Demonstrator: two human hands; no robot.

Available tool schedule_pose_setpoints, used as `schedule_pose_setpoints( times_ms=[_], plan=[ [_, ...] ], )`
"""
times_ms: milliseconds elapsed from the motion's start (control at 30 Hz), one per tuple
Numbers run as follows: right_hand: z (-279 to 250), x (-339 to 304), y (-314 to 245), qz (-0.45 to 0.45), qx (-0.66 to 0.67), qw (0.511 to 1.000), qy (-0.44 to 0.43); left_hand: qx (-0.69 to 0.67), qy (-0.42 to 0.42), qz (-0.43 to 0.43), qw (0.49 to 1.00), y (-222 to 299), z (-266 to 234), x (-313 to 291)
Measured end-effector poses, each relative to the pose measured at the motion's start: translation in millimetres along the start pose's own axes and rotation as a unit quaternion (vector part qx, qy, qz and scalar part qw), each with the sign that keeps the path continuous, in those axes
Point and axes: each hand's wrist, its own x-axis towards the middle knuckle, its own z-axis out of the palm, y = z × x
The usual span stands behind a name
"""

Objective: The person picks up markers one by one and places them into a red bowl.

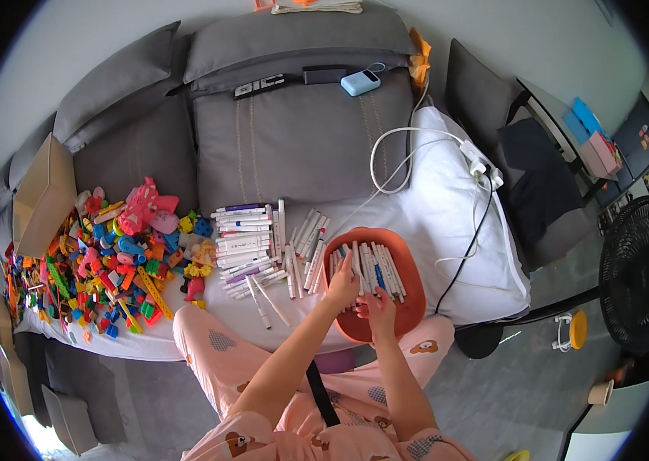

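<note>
A round-cornered orange-red basket [414, 273] stands in front of me on the white-covered seat. White markers [387, 269] lie side by side inside it, one with a blue part showing. My left hand [343, 286] reaches over the basket's left side, its fingers stretched along the leftmost markers. At the near ends of the markers is my right hand [377, 313], its fingers bent and a little apart. I make out no marker gripped in either hand. Left of the basket, more white markers [244, 244] lie stacked, with several loose markers [305, 250] between stack and basket.
A heap of colourful toy bricks and figures [121, 257] spreads at the left, beside a beige box [44, 196]. A white power strip [482, 163] with cables lies at the right. Behind are grey cushions [301, 138], a remote [260, 86] and a light-blue power bank [360, 82].
</note>
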Motion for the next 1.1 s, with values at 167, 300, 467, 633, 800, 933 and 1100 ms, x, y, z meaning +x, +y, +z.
schedule_pose_setpoints(
  times_ms=[167,300,467,633,800,933,1100],
  plan=[
    [11,-15,18,-0.169,-0.109,0.979,0.025,-0.109,0.104,-0.029,0.988,21,-57,-36],
    [65,-32,40,-0.281,-0.196,0.932,-0.119,0.052,0.231,-0.092,0.967,-44,-99,-78],
    [120,-33,73,-0.285,-0.463,0.817,-0.191,0.261,0.267,-0.088,0.923,-92,-127,-119],
    [125,-23,108,-0.199,-0.58,0.753,-0.241,0.072,0.142,-0.149,0.976,-106,-131,-128],
    [109,-30,89,-0.128,-0.368,0.898,-0.203,-0.052,0.23,-0.197,0.952,-91,-121,-117],
    [78,-34,33,-0.126,-0.246,0.952,-0.133,-0.043,0.255,-0.082,0.962,-31,-104,-88],
    [-3,4,11,-0.183,-0.29,0.939,0.025,-0.107,0.118,-0.011,0.987,35,-38,-52]
  ],
)
